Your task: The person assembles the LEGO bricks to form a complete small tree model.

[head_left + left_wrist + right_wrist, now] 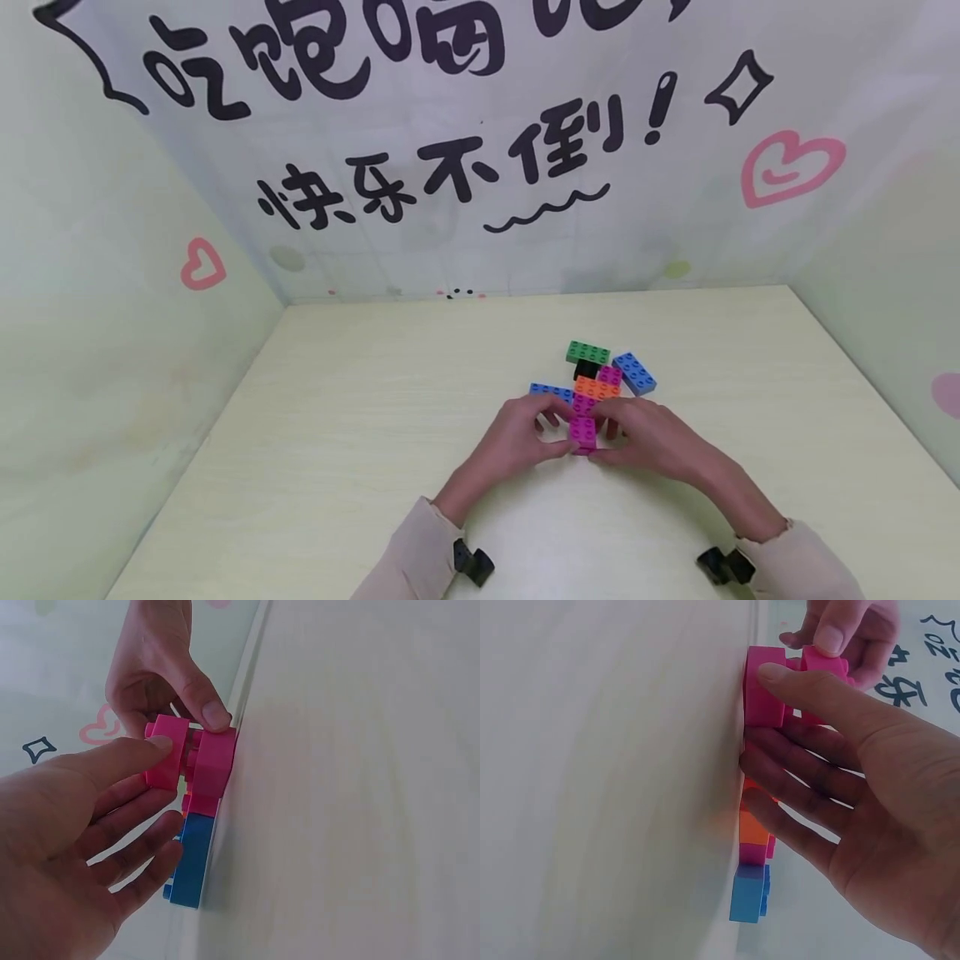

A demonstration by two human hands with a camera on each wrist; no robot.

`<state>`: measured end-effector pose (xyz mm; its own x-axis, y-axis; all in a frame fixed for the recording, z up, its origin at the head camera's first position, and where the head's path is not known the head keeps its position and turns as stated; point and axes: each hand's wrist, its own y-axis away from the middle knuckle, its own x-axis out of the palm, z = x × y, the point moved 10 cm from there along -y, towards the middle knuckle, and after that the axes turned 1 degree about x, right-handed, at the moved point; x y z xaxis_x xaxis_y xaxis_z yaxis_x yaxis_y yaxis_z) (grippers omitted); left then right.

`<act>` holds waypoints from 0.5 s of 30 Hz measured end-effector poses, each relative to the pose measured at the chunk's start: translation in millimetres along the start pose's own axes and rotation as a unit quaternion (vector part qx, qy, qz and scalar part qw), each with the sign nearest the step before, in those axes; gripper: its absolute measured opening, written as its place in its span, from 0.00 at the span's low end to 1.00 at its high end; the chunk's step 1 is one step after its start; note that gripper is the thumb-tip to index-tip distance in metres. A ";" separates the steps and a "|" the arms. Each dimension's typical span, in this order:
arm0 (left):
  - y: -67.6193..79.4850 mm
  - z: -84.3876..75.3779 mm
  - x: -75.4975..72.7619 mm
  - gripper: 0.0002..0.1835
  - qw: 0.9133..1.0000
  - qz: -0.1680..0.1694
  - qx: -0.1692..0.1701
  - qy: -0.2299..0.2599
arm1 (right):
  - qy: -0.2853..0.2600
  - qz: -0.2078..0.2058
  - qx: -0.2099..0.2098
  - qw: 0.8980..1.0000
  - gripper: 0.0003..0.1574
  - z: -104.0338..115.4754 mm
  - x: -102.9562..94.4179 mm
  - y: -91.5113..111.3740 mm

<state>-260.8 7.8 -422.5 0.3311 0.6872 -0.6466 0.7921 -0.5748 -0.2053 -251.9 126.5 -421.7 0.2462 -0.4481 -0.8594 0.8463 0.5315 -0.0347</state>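
Observation:
Two pink toy building bricks are between the hands near the middle right of the table. My left hand (517,429) pinches the upper pink brick (166,761) between thumb and fingers. Just below it, my right hand (652,437) holds the lower pink brick (763,697), its thumb against the brick's side. Studs of the lower brick show in the narrow space between the two. Past the fingertips in the head view lie an orange brick (597,387), another pink brick (611,375) and a blue brick (551,390), partly hidden by the left hand.
Farther back on the pale table (337,433) are a green brick (588,352), a small black piece (586,369) and a second blue brick (634,373). A printed cloth wall (450,250) stands behind the table, with side walls left and right.

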 end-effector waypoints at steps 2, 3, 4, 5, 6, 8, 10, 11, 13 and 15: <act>0.0 -2.1 0.9 0.18 1.000 0.000 0.001 -0.013 | 0.000 -0.002 -0.002 1.000 0.21 0.2 -0.1 0.3; 0.1 -2.6 1.3 0.17 1.000 0.000 0.002 -0.021 | 0.001 -0.002 -0.004 1.000 0.21 0.2 0.3 0.1; 0.1 -3.1 1.6 0.17 1.000 0.000 0.003 -0.026 | 0.001 -0.001 -0.005 1.000 0.22 0.3 0.7 -0.1; -0.1 -3.7 1.8 0.17 1.000 -0.001 0.004 -0.031 | 0.001 -0.002 -0.006 1.000 0.22 0.3 1.0 -0.2; -0.1 -4.0 2.1 0.17 0.999 -0.001 0.006 -0.033 | 0.002 -0.002 -0.007 1.000 0.22 0.4 1.1 -0.4; -0.2 -4.9 2.3 0.17 0.999 -0.003 0.009 -0.036 | 0.004 -0.004 -0.009 1.000 0.23 0.7 1.3 -0.7; -0.4 -5.7 2.9 0.16 0.999 -0.004 0.012 -0.037 | 0.005 -0.005 -0.012 1.000 0.23 1.0 1.4 -0.9; -0.4 -6.1 3.0 0.16 0.999 -0.005 0.014 -0.038 | 0.006 -0.005 -0.012 1.000 0.23 1.0 1.5 -1.0; -0.2 -6.6 3.8 0.16 0.999 -0.005 0.016 -0.037 | 0.005 -0.005 -0.013 1.000 0.22 1.0 1.7 -1.0; -0.1 -6.7 4.9 0.16 0.999 -0.003 0.014 -0.037 | 0.003 -0.004 -0.014 1.000 0.22 0.6 2.0 -0.6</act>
<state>-255.8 14.2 -420.7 0.2861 0.6563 -0.6982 0.7789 -0.5837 -0.2295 -251.7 124.9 -423.1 0.2356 -0.4484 -0.8622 0.8350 0.5473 -0.0564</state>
